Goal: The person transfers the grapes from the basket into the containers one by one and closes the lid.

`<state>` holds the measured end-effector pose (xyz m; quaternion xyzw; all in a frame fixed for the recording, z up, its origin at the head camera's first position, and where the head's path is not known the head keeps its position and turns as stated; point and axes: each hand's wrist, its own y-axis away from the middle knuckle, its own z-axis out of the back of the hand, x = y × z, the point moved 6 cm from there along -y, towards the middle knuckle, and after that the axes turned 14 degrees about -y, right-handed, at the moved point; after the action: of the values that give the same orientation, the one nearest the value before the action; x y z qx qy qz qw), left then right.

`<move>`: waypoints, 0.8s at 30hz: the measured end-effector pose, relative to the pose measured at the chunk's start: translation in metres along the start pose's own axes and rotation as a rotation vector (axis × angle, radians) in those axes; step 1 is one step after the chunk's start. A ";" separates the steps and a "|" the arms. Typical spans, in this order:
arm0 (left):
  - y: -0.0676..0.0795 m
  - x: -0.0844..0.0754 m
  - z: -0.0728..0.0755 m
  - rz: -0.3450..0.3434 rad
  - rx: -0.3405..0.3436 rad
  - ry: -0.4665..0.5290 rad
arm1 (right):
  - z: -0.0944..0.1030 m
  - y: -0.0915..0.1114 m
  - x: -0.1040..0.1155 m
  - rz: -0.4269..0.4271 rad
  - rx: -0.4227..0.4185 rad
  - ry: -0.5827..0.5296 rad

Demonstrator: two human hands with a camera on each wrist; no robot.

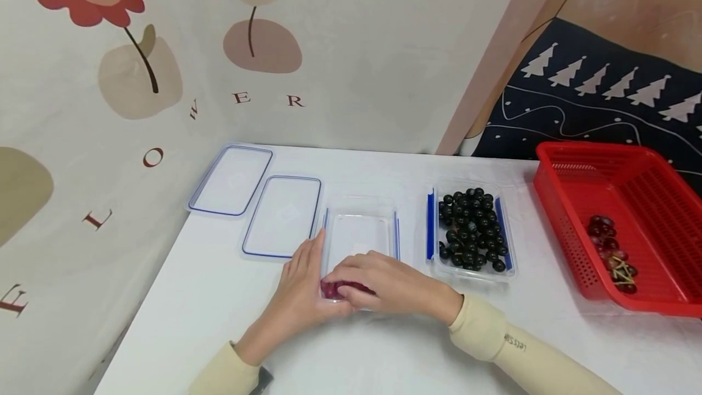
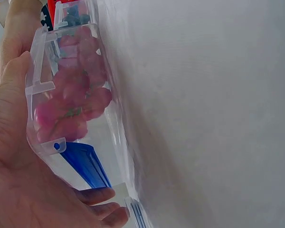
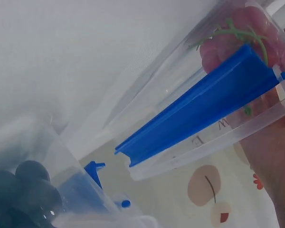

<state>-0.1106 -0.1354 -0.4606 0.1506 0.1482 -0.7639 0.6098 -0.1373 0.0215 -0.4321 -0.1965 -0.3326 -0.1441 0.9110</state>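
A clear plastic box point(image 1: 362, 233) with blue side clips sits in front of me on the white table. A bunch of red grapes point(image 2: 71, 90) with green stems lies at its near end, showing through the wall in both wrist views. My left hand point(image 1: 298, 291) rests against the box's near left corner, fingers straight along the left side and thumb at the near wall. Reaching in from the right, my right hand point(image 1: 384, 282) holds the grapes between thumb and curled fingers, covering most of them in the head view.
Two clear lids with blue seals, a far lid point(image 1: 236, 178) and a nearer lid point(image 1: 285, 215), lie left of the box. To its right stands another clear box point(image 1: 512, 261) full of black grapes point(image 1: 468, 230). A red basket point(image 1: 671, 230) at far right contains small dark-red grapes point(image 1: 609, 249).
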 end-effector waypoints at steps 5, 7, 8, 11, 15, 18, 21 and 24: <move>0.000 -0.001 0.001 -0.003 -0.011 0.003 | -0.006 0.001 -0.001 -0.037 0.039 0.134; 0.000 -0.002 0.001 -0.002 -0.003 0.005 | -0.007 0.002 -0.002 -0.056 0.061 0.178; 0.000 -0.002 0.000 -0.002 0.002 0.005 | -0.007 0.003 -0.003 -0.066 0.065 0.180; 0.000 -0.002 0.000 0.001 0.019 0.003 | -0.002 0.009 -0.003 -0.077 0.038 0.156; -0.002 -0.001 -0.001 0.008 0.038 -0.005 | 0.009 0.018 -0.004 -0.099 -0.026 0.107; -0.003 0.000 -0.003 0.025 0.069 -0.005 | 0.018 0.026 -0.005 -0.145 -0.053 0.083; -0.004 0.001 -0.004 0.047 0.096 -0.002 | 0.026 0.033 -0.008 -0.191 -0.075 0.065; -0.004 0.001 -0.005 0.055 0.099 -0.003 | 0.031 0.038 -0.010 -0.215 -0.097 0.041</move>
<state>-0.1144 -0.1335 -0.4652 0.1835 0.1050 -0.7536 0.6224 -0.1465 0.0700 -0.4266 -0.2006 -0.3258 -0.2608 0.8863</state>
